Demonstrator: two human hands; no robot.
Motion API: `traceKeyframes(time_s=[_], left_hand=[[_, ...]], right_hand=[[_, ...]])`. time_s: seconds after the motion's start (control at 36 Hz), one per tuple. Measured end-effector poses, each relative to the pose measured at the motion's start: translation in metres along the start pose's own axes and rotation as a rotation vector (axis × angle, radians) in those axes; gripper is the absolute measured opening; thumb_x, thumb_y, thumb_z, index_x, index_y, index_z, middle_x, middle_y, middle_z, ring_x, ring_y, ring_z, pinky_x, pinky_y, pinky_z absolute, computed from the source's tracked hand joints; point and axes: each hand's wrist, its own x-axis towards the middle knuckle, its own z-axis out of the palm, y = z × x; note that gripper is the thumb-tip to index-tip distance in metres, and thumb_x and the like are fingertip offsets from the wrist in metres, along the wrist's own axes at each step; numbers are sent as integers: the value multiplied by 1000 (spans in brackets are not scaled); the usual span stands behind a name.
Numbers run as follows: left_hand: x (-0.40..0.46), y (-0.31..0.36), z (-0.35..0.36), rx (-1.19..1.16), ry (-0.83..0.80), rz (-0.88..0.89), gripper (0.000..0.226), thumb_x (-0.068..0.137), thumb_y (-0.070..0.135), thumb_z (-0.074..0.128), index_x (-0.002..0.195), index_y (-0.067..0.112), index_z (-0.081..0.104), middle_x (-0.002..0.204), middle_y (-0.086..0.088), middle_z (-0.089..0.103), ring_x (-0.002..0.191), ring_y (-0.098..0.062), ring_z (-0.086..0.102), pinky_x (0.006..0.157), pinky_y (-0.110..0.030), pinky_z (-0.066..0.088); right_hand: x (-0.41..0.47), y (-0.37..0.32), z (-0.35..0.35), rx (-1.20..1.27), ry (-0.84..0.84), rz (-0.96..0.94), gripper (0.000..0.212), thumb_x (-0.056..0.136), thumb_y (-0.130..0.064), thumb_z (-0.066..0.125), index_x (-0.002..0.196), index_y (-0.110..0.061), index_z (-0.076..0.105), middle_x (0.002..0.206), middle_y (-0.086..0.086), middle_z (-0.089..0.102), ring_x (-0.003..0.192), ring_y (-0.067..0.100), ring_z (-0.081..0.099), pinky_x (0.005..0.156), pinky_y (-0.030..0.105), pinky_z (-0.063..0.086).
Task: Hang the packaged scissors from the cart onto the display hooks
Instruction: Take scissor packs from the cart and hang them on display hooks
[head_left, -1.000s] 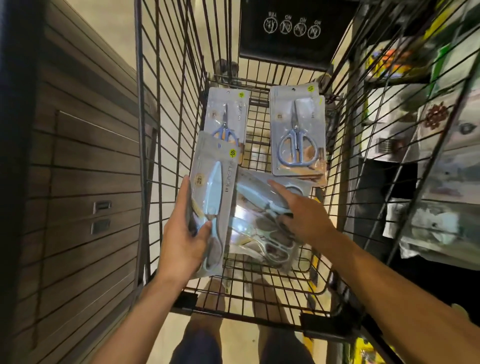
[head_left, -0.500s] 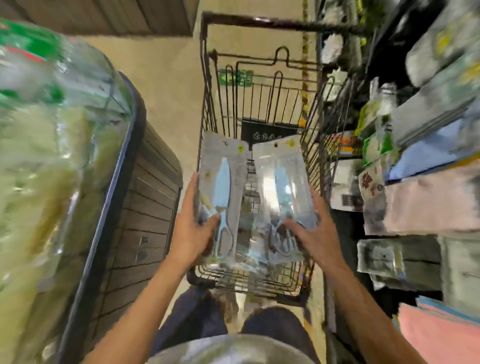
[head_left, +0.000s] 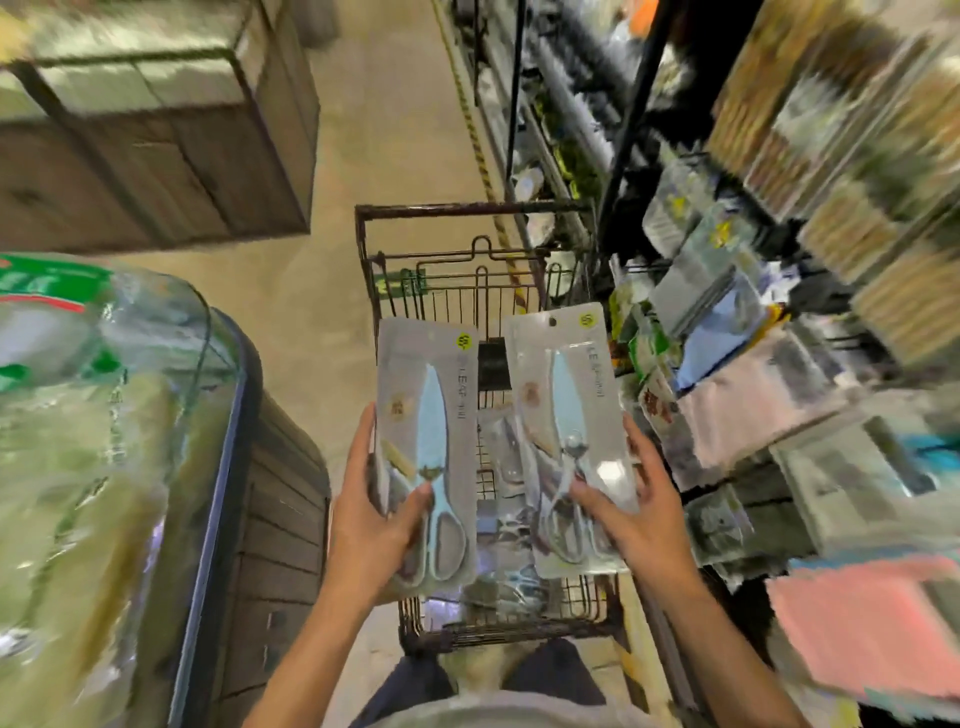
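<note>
Over the wire cart (head_left: 467, 213) I hold two grey packs of light-blue scissors upright. My left hand (head_left: 371, 525) grips the left scissors pack (head_left: 431, 415) by its lower part, thumb across the front. My right hand (head_left: 631, 519) grips the right scissors pack (head_left: 569, 405) the same way. More scissors packs (head_left: 506, 582) lie in the cart bottom below them. The display rack (head_left: 727, 312) with hanging packaged goods stands at the right, blurred; its hooks cannot be made out.
A glass-topped chest with green-labelled goods (head_left: 104, 441) and a wood-panelled side stands on the left. A wooden counter (head_left: 156, 156) is further back left. The aisle floor (head_left: 395, 130) runs ahead between them and the shelving.
My right hand picked a scissors pack out of the cart. Both hands lifted their packs above the cart, and my view swung up from the cart bottom toward the aisle and rack.
</note>
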Motion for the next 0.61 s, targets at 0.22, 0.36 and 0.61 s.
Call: traceKeyframes(time_s=[0.22, 0.36, 0.61], left_hand=[[-15, -5, -25, -85, -171, 3, 96, 86, 13, 77, 154, 52, 21, 157, 26, 33, 143, -5, 39, 114, -52, 41], [-29, -8, -19, -67, -310, 29, 97, 86, 10, 77, 153, 53, 22, 151, 38, 34, 128, 22, 38, 101, -12, 44], [-74, 22, 23, -57, -549, 114, 94, 87, 18, 76, 153, 55, 19, 160, 33, 21, 144, 6, 27, 116, -29, 27]], right_hand=[[-77, -2, 18, -29, 180, 51, 89, 77, -11, 85, 147, -44, 42, 125, -27, 65, 113, -1, 66, 93, 26, 57], [-135, -3, 19, -13, 317, 101, 88, 79, -9, 84, 148, -40, 41, 125, -30, 64, 113, -3, 65, 88, 18, 57], [-227, 8, -13, 5, 550, 121, 85, 80, -8, 84, 146, -43, 43, 126, -34, 62, 114, -5, 63, 85, 15, 55]])
